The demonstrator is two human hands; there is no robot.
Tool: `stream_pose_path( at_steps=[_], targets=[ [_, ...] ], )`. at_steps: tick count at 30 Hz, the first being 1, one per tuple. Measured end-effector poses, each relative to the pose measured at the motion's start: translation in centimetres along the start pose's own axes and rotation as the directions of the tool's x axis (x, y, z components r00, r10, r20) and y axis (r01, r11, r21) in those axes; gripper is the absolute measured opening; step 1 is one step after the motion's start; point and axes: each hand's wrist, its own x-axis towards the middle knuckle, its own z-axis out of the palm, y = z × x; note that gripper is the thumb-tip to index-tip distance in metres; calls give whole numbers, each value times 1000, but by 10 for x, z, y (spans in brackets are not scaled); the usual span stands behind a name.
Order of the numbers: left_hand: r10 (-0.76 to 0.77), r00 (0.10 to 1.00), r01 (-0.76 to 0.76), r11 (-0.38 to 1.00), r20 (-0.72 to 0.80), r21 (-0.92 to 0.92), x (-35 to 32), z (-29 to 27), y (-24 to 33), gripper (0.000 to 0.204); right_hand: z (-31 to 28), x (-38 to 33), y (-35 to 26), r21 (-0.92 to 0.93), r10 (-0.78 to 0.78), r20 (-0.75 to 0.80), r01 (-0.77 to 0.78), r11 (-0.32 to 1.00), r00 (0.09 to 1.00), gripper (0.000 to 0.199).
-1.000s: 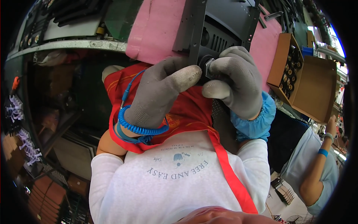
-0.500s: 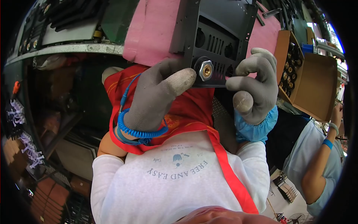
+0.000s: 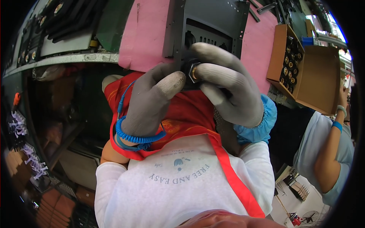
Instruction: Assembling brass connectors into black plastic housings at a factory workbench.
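Note:
A black sheet-metal housing (image 3: 216, 23) with slots and round cut-outs stands in front of me. On its near wall sits a threaded brass connector with a silver hex nut (image 3: 193, 72). My left hand (image 3: 152, 97), in a grey glove, is closed on the housing's near left edge, with its thumb beside the nut; its other fingers are mostly hidden. My right hand (image 3: 234, 85), gloved too, has its fingertips on the nut and connector from the right, covering part of them. A blue coiled cord (image 3: 138, 136) circles my left wrist.
The housing stands on a pink mat (image 3: 142, 36). To the right is an open cardboard box (image 3: 276, 53) holding several brass-and-black connectors (image 3: 291, 68). Beyond it shows another person's arm (image 3: 327, 159). Black metal parts (image 3: 70, 19) lie on the bench at far left.
My right hand has moved left from beside the housing, its fingers closing onto the nut. My left hand keeps its hold. The whole view has shifted slightly.

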Motion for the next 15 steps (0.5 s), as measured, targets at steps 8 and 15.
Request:
stream_pose_path(
  at_steps=[8, 15],
  targets=[
    [23, 999, -24, 1000, -25, -20, -4, 7, 6, 51, -48, 1, -10, -163, 335, -265, -384, 909, 904, 35],
    [-17, 1000, 18, 993, -14, 121, -10, 7, 9, 51, -207, -65, 92, -635, 597, -614, -772, 15, 516, 46]
  ],
)
